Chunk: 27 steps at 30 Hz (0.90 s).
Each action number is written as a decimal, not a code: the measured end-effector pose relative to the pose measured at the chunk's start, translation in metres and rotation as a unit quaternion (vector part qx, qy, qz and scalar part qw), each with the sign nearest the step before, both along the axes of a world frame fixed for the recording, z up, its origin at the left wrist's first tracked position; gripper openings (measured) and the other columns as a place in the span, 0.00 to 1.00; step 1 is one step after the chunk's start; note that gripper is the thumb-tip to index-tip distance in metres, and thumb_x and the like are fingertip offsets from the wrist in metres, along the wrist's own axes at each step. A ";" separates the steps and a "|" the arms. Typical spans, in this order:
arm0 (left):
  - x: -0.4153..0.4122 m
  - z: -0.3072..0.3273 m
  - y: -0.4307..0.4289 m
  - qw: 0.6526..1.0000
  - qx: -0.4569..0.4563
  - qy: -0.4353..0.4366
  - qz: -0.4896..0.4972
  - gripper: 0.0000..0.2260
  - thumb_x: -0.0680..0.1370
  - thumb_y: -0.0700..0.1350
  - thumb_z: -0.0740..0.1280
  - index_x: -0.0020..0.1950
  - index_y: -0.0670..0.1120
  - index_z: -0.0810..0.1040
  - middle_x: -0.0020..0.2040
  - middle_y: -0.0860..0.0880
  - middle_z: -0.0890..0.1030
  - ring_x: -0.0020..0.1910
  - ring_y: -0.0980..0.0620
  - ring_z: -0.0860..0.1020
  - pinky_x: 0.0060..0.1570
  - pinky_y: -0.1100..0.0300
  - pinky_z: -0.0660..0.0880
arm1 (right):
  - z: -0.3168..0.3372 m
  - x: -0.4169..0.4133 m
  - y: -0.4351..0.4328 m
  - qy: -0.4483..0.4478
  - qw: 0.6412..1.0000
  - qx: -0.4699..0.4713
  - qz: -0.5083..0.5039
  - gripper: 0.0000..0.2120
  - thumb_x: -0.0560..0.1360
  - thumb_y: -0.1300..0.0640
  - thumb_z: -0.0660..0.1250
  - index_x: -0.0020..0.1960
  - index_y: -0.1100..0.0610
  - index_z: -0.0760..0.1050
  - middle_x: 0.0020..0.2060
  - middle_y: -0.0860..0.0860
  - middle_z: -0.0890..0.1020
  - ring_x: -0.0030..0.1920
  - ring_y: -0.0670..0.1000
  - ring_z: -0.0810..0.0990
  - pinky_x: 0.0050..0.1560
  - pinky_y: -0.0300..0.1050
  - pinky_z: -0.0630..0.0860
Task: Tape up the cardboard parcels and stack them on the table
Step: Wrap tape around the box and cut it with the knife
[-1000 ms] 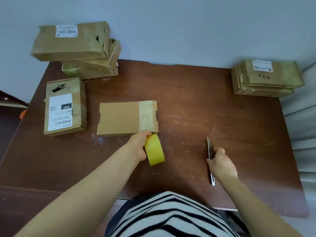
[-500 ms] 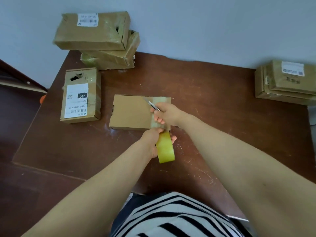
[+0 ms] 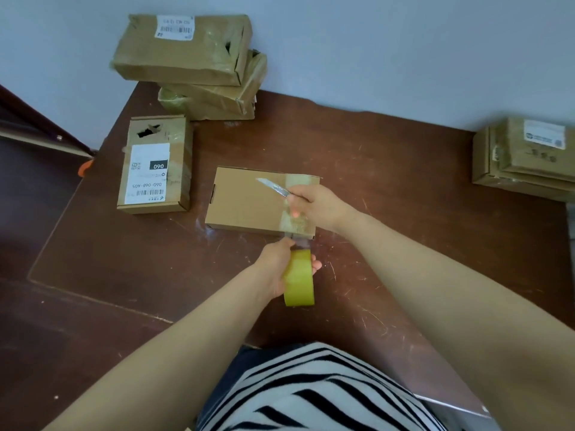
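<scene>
Parcel (image 3: 245, 203) sits on the desk (image 3: 389, 169), taped across its right end. Your left grip (image 3: 275, 269) clasps the tape roll (image 3: 298, 279) just beside it; your right grip (image 3: 320, 206) holds the knife (image 3: 273, 185) above. Slack tape may cut crooked, or the blade may nick your left grip.

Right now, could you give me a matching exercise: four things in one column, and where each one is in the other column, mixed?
Things
1. tape roll
2. knife
3. plain box
4. 060 box

Places
a. held in the right hand
b. alone on the left part of the table
c. held in the left hand
d. at the table centre, under the knife blade

Pairs: 1-c, 2-a, 3-d, 4-b
</scene>
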State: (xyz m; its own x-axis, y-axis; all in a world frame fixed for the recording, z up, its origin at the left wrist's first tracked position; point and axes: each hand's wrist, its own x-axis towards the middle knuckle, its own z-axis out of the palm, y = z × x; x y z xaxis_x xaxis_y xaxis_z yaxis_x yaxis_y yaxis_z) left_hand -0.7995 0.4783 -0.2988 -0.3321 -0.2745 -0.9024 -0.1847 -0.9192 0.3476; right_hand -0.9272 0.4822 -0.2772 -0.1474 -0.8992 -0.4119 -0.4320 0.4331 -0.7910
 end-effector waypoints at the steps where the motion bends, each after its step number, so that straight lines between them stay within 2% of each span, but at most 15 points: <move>1: 0.000 0.000 0.000 1.000 -0.002 -0.004 0.000 0.11 0.83 0.41 0.54 0.51 0.35 0.72 0.34 0.39 0.74 0.26 0.45 0.75 0.23 0.59 0.75 | 0.005 -0.003 0.006 0.025 1.000 -0.006 0.005 0.14 0.82 0.58 0.56 0.44 0.64 0.74 0.31 0.48 0.74 0.33 0.48 0.69 0.37 0.41 0.66; 3: 0.000 0.001 0.000 1.000 -0.009 -0.011 -0.010 0.12 0.84 0.41 0.53 0.55 0.34 0.71 0.34 0.39 0.74 0.26 0.45 0.75 0.23 0.60 0.75 | 0.015 -0.009 0.021 0.116 0.992 0.019 0.042 0.15 0.81 0.52 0.57 0.50 0.61 0.78 0.32 0.47 0.76 0.38 0.50 0.74 0.39 0.45 0.69; 5: -0.001 0.002 0.000 1.000 -0.013 -0.016 -0.017 0.13 0.84 0.41 0.52 0.58 0.34 0.70 0.34 0.39 0.74 0.25 0.45 0.75 0.22 0.61 0.75 | 0.023 -0.015 0.036 0.230 0.967 0.062 0.090 0.13 0.81 0.49 0.56 0.54 0.54 0.77 0.36 0.45 0.78 0.44 0.50 0.76 0.41 0.45 0.70; 8: -0.002 0.001 0.000 0.999 -0.023 -0.025 -0.031 0.13 0.84 0.41 0.51 0.62 0.34 0.69 0.35 0.39 0.75 0.23 0.46 0.77 0.22 0.61 0.75 | 0.030 -0.015 0.052 0.358 0.921 0.079 0.131 0.13 0.81 0.49 0.55 0.54 0.52 0.77 0.44 0.48 0.81 0.49 0.54 0.78 0.41 0.46 0.71; 11: -0.002 0.002 0.000 0.999 -0.028 -0.023 -0.031 0.13 0.84 0.39 0.52 0.62 0.34 0.69 0.35 0.39 0.75 0.24 0.46 0.76 0.22 0.61 0.74 | 0.027 -0.007 0.054 0.436 0.883 0.073 0.158 0.11 0.82 0.53 0.55 0.55 0.53 0.76 0.46 0.49 0.80 0.49 0.55 0.79 0.37 0.44 0.68; 15: -0.001 0.002 0.000 0.999 -0.036 -0.025 -0.033 0.13 0.84 0.40 0.51 0.55 0.33 0.70 0.34 0.39 0.75 0.21 0.47 0.76 0.21 0.61 0.75 | 0.023 0.006 0.045 0.476 0.850 0.088 0.207 0.07 0.79 0.61 0.59 0.51 0.56 0.76 0.42 0.49 0.79 0.44 0.55 0.80 0.31 0.42 0.64; 17: -0.001 0.002 0.000 0.998 -0.040 -0.024 -0.032 0.12 0.84 0.40 0.51 0.55 0.33 0.71 0.35 0.39 0.75 0.24 0.45 0.76 0.21 0.61 0.75 | 0.023 0.012 0.043 0.480 0.844 0.084 0.222 0.07 0.77 0.65 0.59 0.48 0.56 0.74 0.35 0.48 0.73 0.39 0.55 0.76 0.28 0.41 0.61; 19: -0.001 0.003 0.000 0.999 -0.038 -0.019 -0.027 0.12 0.84 0.39 0.51 0.53 0.34 0.71 0.36 0.39 0.74 0.29 0.44 0.74 0.21 0.61 0.75 | 0.023 0.016 0.042 0.493 0.835 0.075 0.231 0.09 0.75 0.69 0.59 0.42 0.56 0.70 0.30 0.47 0.66 0.36 0.54 0.72 0.26 0.41 0.57; 21: -0.001 0.003 0.000 0.999 -0.039 -0.012 -0.026 0.12 0.83 0.38 0.50 0.51 0.34 0.71 0.35 0.39 0.74 0.30 0.44 0.73 0.21 0.61 0.75 | 0.023 0.021 0.040 0.498 0.829 0.080 0.241 0.14 0.73 0.71 0.60 0.34 0.56 0.64 0.29 0.47 0.65 0.31 0.52 0.69 0.25 0.41 0.57; 23: -0.002 0.003 -0.001 0.998 -0.050 -0.014 -0.034 0.11 0.82 0.36 0.51 0.49 0.34 0.72 0.34 0.39 0.74 0.28 0.45 0.74 0.22 0.61 0.74 | 0.021 0.026 0.039 0.493 0.828 0.098 0.248 0.16 0.72 0.71 0.61 0.31 0.55 0.62 0.28 0.47 0.65 0.27 0.49 0.64 0.25 0.41 0.57; 25: -0.001 0.003 -0.002 0.998 -0.057 -0.015 -0.034 0.10 0.82 0.35 0.52 0.49 0.34 0.72 0.34 0.39 0.75 0.27 0.45 0.74 0.21 0.61 0.74 | 0.014 0.027 0.040 0.500 0.823 0.098 0.251 0.15 0.72 0.70 0.62 0.32 0.55 0.65 0.28 0.46 0.66 0.27 0.48 0.67 0.27 0.40 0.59; 27: -0.001 0.004 -0.003 0.997 -0.058 -0.022 -0.036 0.10 0.82 0.34 0.53 0.49 0.34 0.72 0.34 0.39 0.75 0.28 0.45 0.74 0.21 0.60 0.75 | 0.009 0.023 0.043 0.499 0.829 0.092 0.236 0.11 0.73 0.70 0.61 0.39 0.55 0.71 0.32 0.46 0.70 0.34 0.51 0.75 0.30 0.42 0.62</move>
State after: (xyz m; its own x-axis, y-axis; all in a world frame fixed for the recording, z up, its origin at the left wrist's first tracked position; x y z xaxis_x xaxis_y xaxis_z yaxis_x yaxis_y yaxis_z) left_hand -0.8009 0.4755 -0.2952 -0.3152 -0.3544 -0.8804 -0.2663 -0.8573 0.4405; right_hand -0.9037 0.5253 -0.2683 -0.1470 -0.8890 -0.4337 -0.9870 0.1032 0.1230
